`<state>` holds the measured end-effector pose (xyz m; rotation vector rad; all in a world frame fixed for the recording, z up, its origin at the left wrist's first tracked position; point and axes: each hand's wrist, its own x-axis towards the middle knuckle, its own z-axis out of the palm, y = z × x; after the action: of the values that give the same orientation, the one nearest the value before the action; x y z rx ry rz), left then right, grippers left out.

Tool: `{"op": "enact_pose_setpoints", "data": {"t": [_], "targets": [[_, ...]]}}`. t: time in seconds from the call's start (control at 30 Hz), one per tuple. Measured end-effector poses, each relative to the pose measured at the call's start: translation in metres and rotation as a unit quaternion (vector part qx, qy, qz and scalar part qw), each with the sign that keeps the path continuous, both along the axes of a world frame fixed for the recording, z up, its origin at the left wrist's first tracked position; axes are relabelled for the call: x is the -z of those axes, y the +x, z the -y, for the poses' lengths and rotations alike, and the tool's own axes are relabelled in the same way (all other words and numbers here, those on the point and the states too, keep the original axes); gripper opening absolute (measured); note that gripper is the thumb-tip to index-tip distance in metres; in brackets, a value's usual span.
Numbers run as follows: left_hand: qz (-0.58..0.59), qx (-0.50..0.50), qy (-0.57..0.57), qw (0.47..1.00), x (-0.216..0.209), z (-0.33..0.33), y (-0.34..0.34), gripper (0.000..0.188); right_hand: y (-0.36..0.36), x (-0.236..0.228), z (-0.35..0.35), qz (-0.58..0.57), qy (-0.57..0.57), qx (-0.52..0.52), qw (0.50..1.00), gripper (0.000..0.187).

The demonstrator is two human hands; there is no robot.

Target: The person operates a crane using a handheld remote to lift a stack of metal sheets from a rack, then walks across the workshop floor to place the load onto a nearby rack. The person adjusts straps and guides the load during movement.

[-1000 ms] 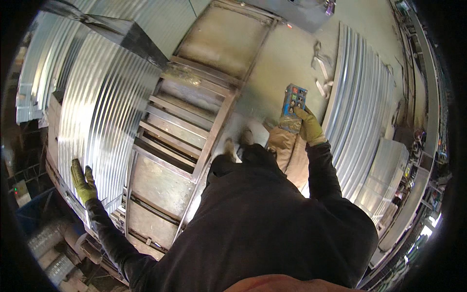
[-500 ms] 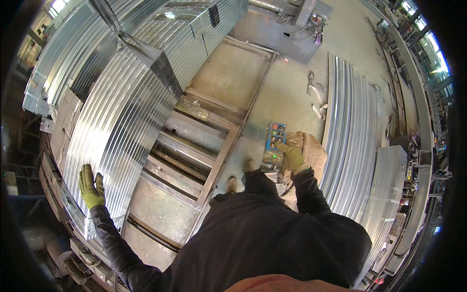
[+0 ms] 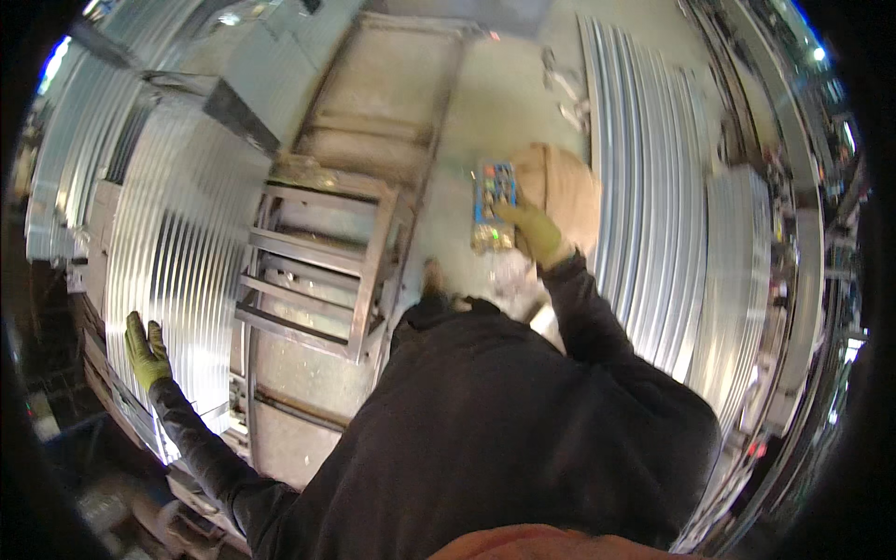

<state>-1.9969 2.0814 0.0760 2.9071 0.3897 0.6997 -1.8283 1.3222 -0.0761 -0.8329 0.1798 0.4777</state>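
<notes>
At two o'clock, my right grip (image 3: 539, 231) clasping a blue button box (image 3: 484, 203), at nine, left grip (image 3: 147, 355) splayed over ribbed metal (image 3: 177, 233)

The remote (image 3: 494, 191), boxy and blue with coloured buttons, sits button face up, its right side gripped by the right fingers (image 3: 515, 217); its far end points ahead of them, and 1 green spot shows near its closer end. The stack (image 3: 182, 215), long, silvery and ribbed, stretches well ahead of the left fingers (image 3: 137, 336); contact is unclear.
</notes>
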Motion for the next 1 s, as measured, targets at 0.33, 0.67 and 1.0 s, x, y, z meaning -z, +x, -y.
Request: {"op": "enact_pose_setpoints", "data": {"t": [0.33, 0.67, 1.0], "targets": [[-0.053, -0.075, 0.111, 0.99, 0.015, -0.024, 0.006, 0.052, -0.009, -0.028, -0.007, 0.037, 0.012, 0.025, 0.999, 0.054], [-0.074, -0.043, 0.125, 0.988, 0.02, -0.016, 0.011, 0.056, -0.013, 0.009, -0.052, 0.013, -0.119, 0.004, 0.993, 0.04], [-0.01, 0.119, -0.146, 0.982, 0.068, -0.058, 0.013, 0.057, -0.047, 0.027, -0.118, -0.056, -0.119, -0.069, 0.989, 0.041]]}}
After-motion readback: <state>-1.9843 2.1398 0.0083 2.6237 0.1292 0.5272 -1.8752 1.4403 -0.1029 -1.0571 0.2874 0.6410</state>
